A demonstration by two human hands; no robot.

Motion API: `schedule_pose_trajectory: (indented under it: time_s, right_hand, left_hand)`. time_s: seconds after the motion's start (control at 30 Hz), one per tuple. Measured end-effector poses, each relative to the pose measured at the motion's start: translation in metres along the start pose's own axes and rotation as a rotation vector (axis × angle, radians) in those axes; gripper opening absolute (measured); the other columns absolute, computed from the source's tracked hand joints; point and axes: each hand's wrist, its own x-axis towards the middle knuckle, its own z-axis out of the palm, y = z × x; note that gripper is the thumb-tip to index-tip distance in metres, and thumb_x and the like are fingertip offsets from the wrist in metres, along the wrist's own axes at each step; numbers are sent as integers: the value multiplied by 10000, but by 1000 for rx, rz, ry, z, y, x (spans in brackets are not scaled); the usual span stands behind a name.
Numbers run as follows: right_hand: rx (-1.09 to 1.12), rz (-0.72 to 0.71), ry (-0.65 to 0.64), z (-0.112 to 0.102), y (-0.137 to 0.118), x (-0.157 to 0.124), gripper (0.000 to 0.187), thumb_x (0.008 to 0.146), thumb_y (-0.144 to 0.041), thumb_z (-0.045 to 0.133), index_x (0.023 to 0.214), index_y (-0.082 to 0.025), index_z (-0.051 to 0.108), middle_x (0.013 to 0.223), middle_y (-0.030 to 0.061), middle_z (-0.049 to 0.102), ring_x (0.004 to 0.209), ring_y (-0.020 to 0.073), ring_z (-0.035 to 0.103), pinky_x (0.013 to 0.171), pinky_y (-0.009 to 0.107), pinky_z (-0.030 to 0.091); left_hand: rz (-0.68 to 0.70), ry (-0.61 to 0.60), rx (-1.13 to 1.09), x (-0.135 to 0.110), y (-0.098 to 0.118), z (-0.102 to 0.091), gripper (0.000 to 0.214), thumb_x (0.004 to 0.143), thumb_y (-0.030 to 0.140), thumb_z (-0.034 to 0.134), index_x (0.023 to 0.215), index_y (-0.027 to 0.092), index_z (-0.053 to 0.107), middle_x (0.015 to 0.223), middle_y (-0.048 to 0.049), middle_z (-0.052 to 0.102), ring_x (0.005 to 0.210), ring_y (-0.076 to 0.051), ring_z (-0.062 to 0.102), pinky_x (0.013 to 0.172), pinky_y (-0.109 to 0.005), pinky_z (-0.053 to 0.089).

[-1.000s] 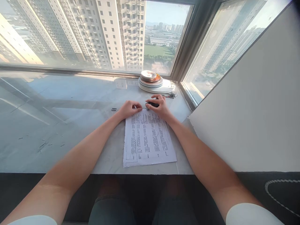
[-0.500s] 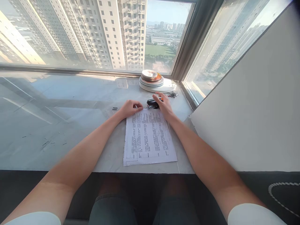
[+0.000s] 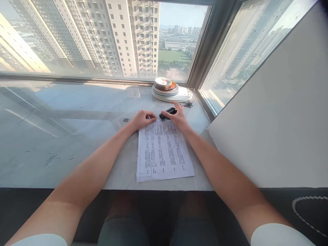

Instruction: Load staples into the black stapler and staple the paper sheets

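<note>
Printed sheets of paper [image 3: 165, 153] lie on the pale stone sill, text running sideways, maybe more than one sheet. At their far left corner is my left hand [image 3: 144, 119], fingers curled and thumb against the paper's edge. My right hand [image 3: 178, 115] is closed around a black stapler [image 3: 167, 113], with the thumb on its near side and fingers beyond it. The stapler lies at the paper's far edge, slanting toward the left hand; whether its jaws touch the paper I cannot tell. Two short dark strips [image 3: 125, 120], like staple sticks, rest left of my left hand.
A stack of round tins and plates [image 3: 165, 89] stands in the window corner. Beside it lies a small dark item with a cord [image 3: 189, 104]. A white wall [image 3: 269, 112] bounds the right side. Small dark bits [image 3: 51, 158] are scattered on the left sill.
The stapler has turned in my right hand and now shows its long black body. The right thumb has shifted left and nearer. My left hand has stayed at the paper's corner.
</note>
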Motion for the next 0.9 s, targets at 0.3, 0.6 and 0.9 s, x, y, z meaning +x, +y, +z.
schedule_pose_trajectory:
  time_s: [0.3,0.6,0.9]
  right_hand:
    - [-3,-56,-25,4,-6,0,731,715,-563,819,1364,-340,567,1445,90,405,1350,318,423,1148,525,384]
    - [-110,-126,35,3,-9,-2,514,813,-589,732,1233,-301,663,1459,91,440,1363,343,391,1131,552,367]
    - [-328,-459,-178,-12,-4,-1,314,925,-419,642,1226,-329,653,1250,58,640,1232,324,497,1135,592,284]
  left_hand:
    - [-7,4,7,0,0,0,250,866,407,646,938,211,783,869,-41,753,784,-167,632,774,-328,500]
    - [0,6,42,0,2,-1,268,872,420,626,939,206,774,881,-42,757,800,-170,637,800,-328,507]
    - [13,67,125,-1,-2,3,220,885,376,629,936,219,774,894,-35,766,793,-175,644,826,-326,508]
